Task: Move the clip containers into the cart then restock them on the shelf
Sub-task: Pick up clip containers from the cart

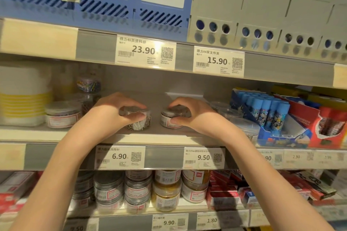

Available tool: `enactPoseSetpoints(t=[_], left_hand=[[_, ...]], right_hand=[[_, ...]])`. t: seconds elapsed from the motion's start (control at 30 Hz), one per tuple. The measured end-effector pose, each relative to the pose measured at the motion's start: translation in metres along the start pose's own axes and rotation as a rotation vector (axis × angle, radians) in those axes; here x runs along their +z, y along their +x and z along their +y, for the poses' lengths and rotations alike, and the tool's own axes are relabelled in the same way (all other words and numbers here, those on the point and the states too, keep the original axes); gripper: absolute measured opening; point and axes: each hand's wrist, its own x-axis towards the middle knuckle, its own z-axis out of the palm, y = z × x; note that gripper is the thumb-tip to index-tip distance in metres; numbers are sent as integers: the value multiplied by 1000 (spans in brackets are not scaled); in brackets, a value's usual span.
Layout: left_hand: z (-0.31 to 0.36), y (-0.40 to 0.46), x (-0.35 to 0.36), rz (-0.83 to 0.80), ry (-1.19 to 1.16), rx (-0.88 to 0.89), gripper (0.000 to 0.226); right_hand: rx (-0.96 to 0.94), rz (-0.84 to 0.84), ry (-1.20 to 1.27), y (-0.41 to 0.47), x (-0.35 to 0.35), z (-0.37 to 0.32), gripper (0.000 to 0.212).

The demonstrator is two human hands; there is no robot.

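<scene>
On the middle shelf, the left hand grips one clip container from above and the right hand grips another container just beside it. Fingers cover both lids; the labels are too blurred to read.

The grey middle shelf carries two clear clip containers side by side, another labelled tub at left, and boxed blue glue sticks at right.

Two clip containers side by side on shelf
</scene>
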Motion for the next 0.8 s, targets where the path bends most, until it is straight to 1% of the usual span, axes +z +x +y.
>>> enactPoseSetpoints(t=[0.13,0.23,0.33,0.4,0.57,0.63,0.73,0.8], left_hand=[[3,4,0,-81,19,-50,26],[7,10,5,-136,6,-71,32],[13,14,11,-177,38,-93,38],[13,18,11,-150,40,-113,40],[22,21,3,-93,-55,-107,33],[34,25,-3,-89,-43,-86,32],[54,33,-9,-81,-5,-60,36],[68,40,-4,-124,33,-42,35]], right_hand=[[20,7,29,0,0,-1,37],[10,-8,32,-5,-3,1,44],[-26,78,13,-23,-16,6,45],[-41,150,-22,-38,-27,15,40],[47,254,-61,-73,-45,46,30],[74,281,-47,-84,-48,57,29],[98,302,-16,-94,-49,68,29],[91,305,-17,-98,-49,72,34]])
